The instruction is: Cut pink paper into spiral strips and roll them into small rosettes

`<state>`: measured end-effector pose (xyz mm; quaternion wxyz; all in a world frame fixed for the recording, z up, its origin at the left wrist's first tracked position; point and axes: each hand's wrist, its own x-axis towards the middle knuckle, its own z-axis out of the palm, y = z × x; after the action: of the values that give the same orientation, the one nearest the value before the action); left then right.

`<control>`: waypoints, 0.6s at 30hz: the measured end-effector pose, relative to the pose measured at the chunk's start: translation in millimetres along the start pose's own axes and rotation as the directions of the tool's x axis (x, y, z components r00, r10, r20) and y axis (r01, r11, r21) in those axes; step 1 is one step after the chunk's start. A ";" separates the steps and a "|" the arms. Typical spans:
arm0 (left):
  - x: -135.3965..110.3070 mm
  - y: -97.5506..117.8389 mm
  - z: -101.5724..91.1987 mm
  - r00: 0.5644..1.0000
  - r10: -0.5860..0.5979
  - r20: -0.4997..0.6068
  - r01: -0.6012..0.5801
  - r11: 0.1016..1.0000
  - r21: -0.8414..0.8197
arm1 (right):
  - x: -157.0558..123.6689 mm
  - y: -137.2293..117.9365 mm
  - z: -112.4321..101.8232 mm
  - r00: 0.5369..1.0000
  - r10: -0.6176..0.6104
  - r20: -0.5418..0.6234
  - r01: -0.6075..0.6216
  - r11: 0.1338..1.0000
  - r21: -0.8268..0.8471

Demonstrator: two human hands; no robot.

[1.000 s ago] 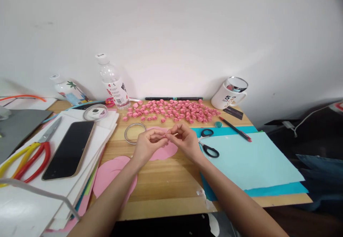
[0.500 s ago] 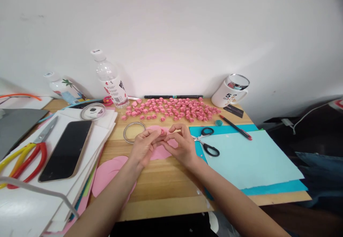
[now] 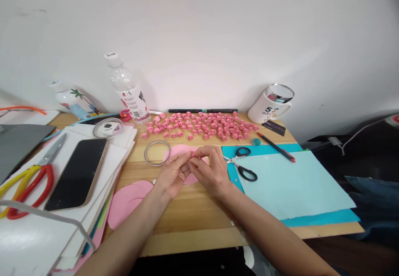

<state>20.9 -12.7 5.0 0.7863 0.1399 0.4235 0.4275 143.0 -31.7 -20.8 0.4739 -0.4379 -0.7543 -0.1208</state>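
My left hand [image 3: 172, 175] and my right hand [image 3: 210, 171] meet over the middle of the wooden table [image 3: 193, 209], fingertips pinched together on a small pink paper roll [image 3: 190, 154]. Under them lies a pink paper circle [image 3: 178, 150]. Behind the hands, several finished pink paper rolls [image 3: 202, 125] are spread along the wall side of the table. A clear tape ring [image 3: 157, 153] lies just left of my left hand. Black-handled scissors [image 3: 241, 162] lie just right of my right hand.
Light blue paper [image 3: 293, 184] covers the right side. A second pink circle [image 3: 127, 201] lies front left. On the left, a phone [image 3: 77, 174] and red-yellow shears [image 3: 28, 182] rest on white sheets. A water bottle [image 3: 127, 89], mug [image 3: 271, 103] and red pencil [image 3: 276, 147] stand behind.
Both hands have sunk slightly toward the table and the fingertips have closed tighter on the pink roll. The view has tilted a little.
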 end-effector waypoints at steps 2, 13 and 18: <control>-1.6 0.7 1.4 1.000 0.016 -0.004 -0.016 1.000 -0.003 | 0.0 0.4 0.2 1.000 -0.004 0.015 0.005 1.000 -0.009; -0.7 -1.9 -1.1 0.999 0.014 -0.030 -0.014 1.000 -0.023 | 5.4 -5.5 -1.0 0.995 0.047 0.088 -0.047 0.999 -0.002; -2.4 -1.0 0.9 0.999 0.022 -0.031 -0.024 0.999 -0.042 | 6.4 -6.1 0.2 0.996 0.076 0.049 -0.076 0.997 -0.007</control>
<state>21.4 -15.0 6.3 0.7776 0.1219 0.4246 0.4474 137.1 -31.7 -14.3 0.4585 -0.4704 -0.7482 -0.0938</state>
